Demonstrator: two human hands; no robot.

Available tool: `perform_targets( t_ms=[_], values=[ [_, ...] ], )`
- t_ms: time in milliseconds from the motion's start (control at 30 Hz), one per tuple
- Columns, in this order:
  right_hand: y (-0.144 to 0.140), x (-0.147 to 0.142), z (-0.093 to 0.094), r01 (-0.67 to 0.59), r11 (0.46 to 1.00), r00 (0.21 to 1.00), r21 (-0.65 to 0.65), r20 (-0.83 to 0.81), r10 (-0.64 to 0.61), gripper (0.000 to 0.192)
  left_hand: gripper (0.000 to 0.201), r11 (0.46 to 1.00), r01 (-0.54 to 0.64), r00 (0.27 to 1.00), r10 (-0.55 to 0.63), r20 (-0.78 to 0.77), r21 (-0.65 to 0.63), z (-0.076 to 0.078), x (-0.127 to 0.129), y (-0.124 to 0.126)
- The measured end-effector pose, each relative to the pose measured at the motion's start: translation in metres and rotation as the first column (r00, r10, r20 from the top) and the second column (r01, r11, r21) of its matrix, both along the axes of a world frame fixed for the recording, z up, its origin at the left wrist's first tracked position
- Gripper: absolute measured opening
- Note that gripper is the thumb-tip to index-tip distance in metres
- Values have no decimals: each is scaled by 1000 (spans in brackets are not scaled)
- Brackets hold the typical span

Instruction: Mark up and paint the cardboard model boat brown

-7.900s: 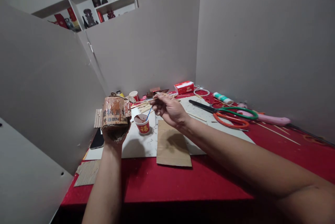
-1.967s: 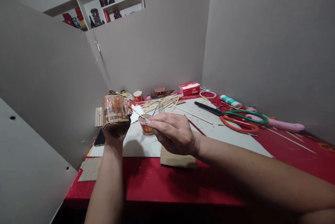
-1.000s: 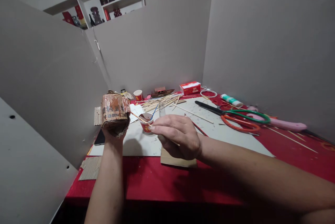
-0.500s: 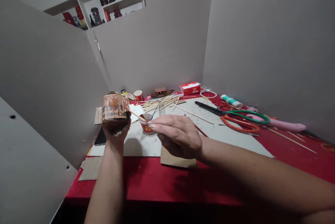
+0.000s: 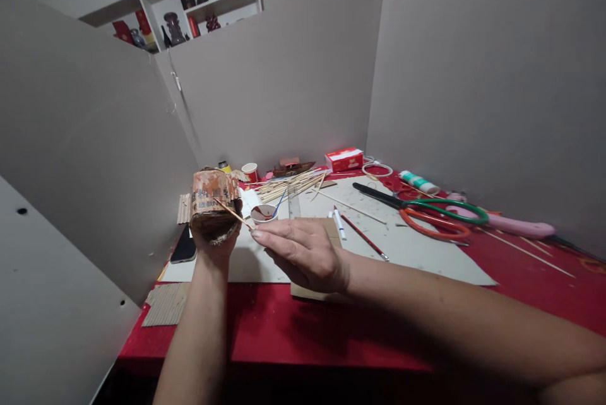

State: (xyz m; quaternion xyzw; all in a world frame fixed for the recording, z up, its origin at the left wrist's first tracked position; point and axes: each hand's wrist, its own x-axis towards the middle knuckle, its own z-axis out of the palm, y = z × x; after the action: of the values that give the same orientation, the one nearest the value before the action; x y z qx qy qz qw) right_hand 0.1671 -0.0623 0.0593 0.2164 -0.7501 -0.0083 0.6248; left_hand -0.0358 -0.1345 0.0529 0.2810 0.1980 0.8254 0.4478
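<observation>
My left hand (image 5: 218,252) holds up a cardboard model (image 5: 208,187) from below; its fingers are mostly hidden behind it. The model has dark printed lettering on its side and patchy brown paint. In my right hand (image 5: 303,253) a thin paintbrush (image 5: 237,215) is pinched between thumb and fingers, its dark tip at the lettered side of the model. Just beyond my right hand stands a paper cup (image 5: 263,208) with brown stains inside and a blue stick (image 5: 280,202) leaning in it.
Thin wooden sticks (image 5: 288,187) lie in a pile behind the cup. Large scissors (image 5: 402,205), a red pencil (image 5: 364,238) and a white marker (image 5: 339,225) rest to the right. A phone (image 5: 184,247) lies left. Grey partitions (image 5: 284,89) enclose the red table (image 5: 265,335).
My right hand has moved left and slightly down, bringing the brush tip across the model's lettered side. The model has shifted slightly right. The marker and pencil are more visible.
</observation>
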Motion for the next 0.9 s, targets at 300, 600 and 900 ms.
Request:
perform_targets(
  t_ms=[300, 600, 900],
  values=[
    [-7, -5, -6, -30, 999, 999, -11, 12, 30, 37, 63, 999, -33, 998, 32, -47, -11, -6, -6, -2],
    [3, 1, 3, -43, 992, 999, -120, -11, 42, 47, 43, 986, -168, 986, 168, -16, 12, 8, 12, 0],
    [9, 4, 29, -355, 348, 827, -867, -118, 549, 18, 59, 995, -96, 993, 94, -76, -17, 10, 16, -1]
  ],
)
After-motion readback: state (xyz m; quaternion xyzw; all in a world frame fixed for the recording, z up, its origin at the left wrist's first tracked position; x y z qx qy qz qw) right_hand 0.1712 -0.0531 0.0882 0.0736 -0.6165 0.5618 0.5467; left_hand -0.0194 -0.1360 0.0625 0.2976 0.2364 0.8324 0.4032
